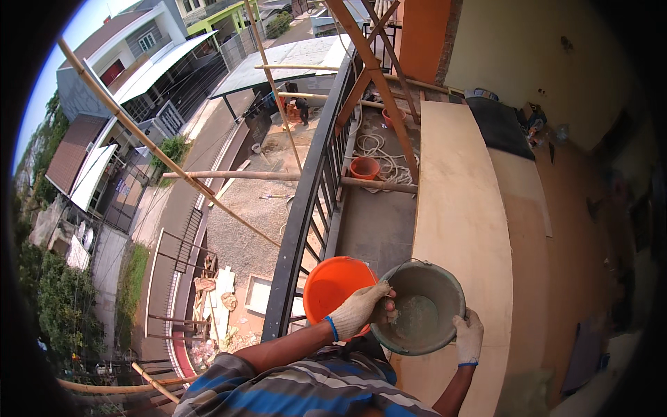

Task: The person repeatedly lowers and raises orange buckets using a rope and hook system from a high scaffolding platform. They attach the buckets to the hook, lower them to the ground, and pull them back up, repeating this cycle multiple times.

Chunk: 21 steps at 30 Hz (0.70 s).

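Note:
Both my hands wear off-white knitted gloves with blue cuffs. Between them a grey bucket (425,295) tilts so that its inside faces me; a thin grey residue coats the bottom and no load shows in it. My left hand (360,310) is closed at the bucket's left rim, close to where its wire handle attaches. On the opposite side, my right hand (468,336) grips the rim, with the thumb on top and the other fingers mostly hidden behind the wall. An orange bucket (326,281) is just left of the grey one, partly covered by my left hand and forearm.
A black metal railing (306,201) runs along my left, above a yard with a gravel heap (243,208). Bamboo poles (132,132) cross outside it. Plywood sheets (458,187) lie to the right. Ahead are another orange bucket (364,168), a coiled hose (379,147) and wooden braces (379,76).

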### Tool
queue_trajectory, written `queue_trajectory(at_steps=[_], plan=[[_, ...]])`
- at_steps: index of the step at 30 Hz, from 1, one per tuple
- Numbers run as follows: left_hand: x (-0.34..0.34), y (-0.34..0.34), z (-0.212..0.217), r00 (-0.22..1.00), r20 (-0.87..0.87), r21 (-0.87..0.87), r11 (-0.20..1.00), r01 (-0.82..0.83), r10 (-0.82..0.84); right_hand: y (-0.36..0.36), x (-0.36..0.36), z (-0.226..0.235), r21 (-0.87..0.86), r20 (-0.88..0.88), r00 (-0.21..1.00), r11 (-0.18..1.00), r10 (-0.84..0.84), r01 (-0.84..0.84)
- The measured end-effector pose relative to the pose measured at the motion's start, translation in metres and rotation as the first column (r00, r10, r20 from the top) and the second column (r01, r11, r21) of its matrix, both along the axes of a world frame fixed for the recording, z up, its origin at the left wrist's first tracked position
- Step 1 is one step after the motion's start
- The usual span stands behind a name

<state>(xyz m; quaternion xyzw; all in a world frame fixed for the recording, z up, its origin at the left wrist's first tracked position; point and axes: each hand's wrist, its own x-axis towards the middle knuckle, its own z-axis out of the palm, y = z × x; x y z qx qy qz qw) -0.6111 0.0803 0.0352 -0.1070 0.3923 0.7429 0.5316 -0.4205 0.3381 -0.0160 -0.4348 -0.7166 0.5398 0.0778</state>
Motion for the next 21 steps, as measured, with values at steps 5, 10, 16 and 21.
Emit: queue_trajectory(at_steps=[5,10,16,21], plan=[[-0.085,0.033,0.025,0.992,-0.102,0.054,0.996,-0.073,0.078,0.043,-0.107,0.043,0.035,-0.002,0.997,0.997,0.071,-0.071],[-0.155,0.062,0.045,0.986,-0.118,0.166,0.981,-0.099,0.119,0.064,-0.188,0.060,-0.010,-0.162,0.984,0.997,0.068,-0.070],[-0.241,0.107,0.029,0.985,-0.007,0.116,0.979,-0.170,0.172,0.093,-0.272,0.014,-0.070,-0.136,0.984,0.990,0.113,-0.124],[-0.313,0.155,-0.004,0.983,0.037,0.130,0.974,-0.184,0.180,0.130,-0.346,-0.018,-0.083,-0.008,0.988,0.985,0.152,-0.152]])
